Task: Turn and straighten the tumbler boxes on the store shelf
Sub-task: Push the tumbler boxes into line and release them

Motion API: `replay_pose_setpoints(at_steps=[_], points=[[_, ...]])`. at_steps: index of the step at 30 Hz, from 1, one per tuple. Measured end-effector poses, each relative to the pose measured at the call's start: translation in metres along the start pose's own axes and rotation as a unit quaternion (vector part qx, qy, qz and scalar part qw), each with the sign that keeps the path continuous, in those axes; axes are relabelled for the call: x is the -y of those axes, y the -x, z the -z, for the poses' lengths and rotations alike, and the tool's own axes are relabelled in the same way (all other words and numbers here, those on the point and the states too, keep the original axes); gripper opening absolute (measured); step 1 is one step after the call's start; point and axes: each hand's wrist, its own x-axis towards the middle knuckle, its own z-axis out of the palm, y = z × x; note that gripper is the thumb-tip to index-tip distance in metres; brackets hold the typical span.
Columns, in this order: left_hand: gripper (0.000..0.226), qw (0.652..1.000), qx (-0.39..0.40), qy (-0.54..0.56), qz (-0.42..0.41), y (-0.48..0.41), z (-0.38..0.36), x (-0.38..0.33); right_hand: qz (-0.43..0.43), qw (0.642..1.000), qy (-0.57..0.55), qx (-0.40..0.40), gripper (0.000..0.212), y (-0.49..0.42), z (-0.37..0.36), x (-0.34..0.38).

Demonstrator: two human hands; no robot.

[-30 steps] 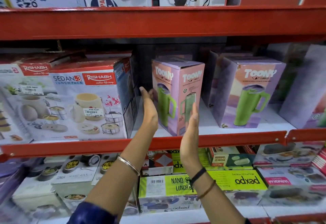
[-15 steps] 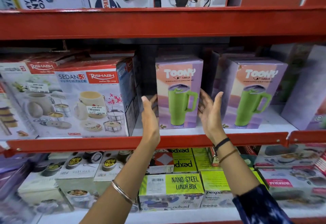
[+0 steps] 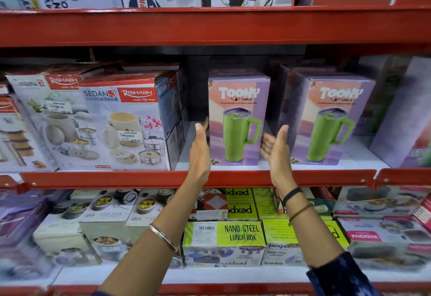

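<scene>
A lavender and peach Toony tumbler box (image 3: 238,109) with a green mug picture stands upright on the middle shelf, its front facing me squarely. My left hand (image 3: 200,153) is flat along its left side, with the fingertips at the box's edge. My right hand (image 3: 276,151) is spread, palm turned inward, by the box's lower right edge. Neither hand wraps around the box. A second Toony box (image 3: 331,114) stands to the right, angled slightly so that its left side shows. More boxes stand behind in shadow.
Rishabh Sedan-3 lunch pack boxes (image 3: 126,128) fill the shelf on the left. A lavender box (image 3: 405,114) leans at the far right. The red shelf lip (image 3: 116,178) runs below the boxes and a red beam (image 3: 210,25) above. Nano Steel lunch boxes (image 3: 233,235) lie on the shelf below.
The centre tumbler box was corner-on one second ago and now faces front. My right hand moved from its front to its right side, and both hands have spread a little.
</scene>
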Motion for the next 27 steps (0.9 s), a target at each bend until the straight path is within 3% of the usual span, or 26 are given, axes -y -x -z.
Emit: replay_pose_setpoints(at_steps=[5,9,15,18,21,24,27], points=[[0.096,1.000,0.022,0.000,-0.005,0.018,0.004,-0.006,0.019,1.000,0.011,0.016,0.098,0.017,0.007,0.000],[0.078,1.000,0.026,-0.001,-0.012,0.031,0.006,-0.008,0.029,0.999,0.019,0.019,0.098,0.030,0.011,0.002],[0.081,0.999,0.043,0.005,-0.018,0.047,0.007,-0.012,0.023,1.000,0.021,0.004,0.079,0.042,0.015,0.005],[0.076,0.999,0.039,0.002,-0.017,0.049,0.005,-0.013,0.014,1.000,0.015,0.002,0.087,0.044,0.013,0.006],[0.070,0.999,-0.023,0.007,-0.030,0.054,-0.001,-0.003,0.009,1.000,0.004,-0.005,0.079,0.045,0.015,0.006],[0.056,0.981,-0.155,-0.001,-0.114,0.078,-0.021,0.006,-0.003,0.999,-0.035,-0.031,0.077,0.047,0.032,0.004],[0.047,0.971,-0.146,0.014,-0.190,0.106,-0.055,0.010,-0.001,0.997,-0.053,-0.059,0.076,0.047,0.065,0.011]])
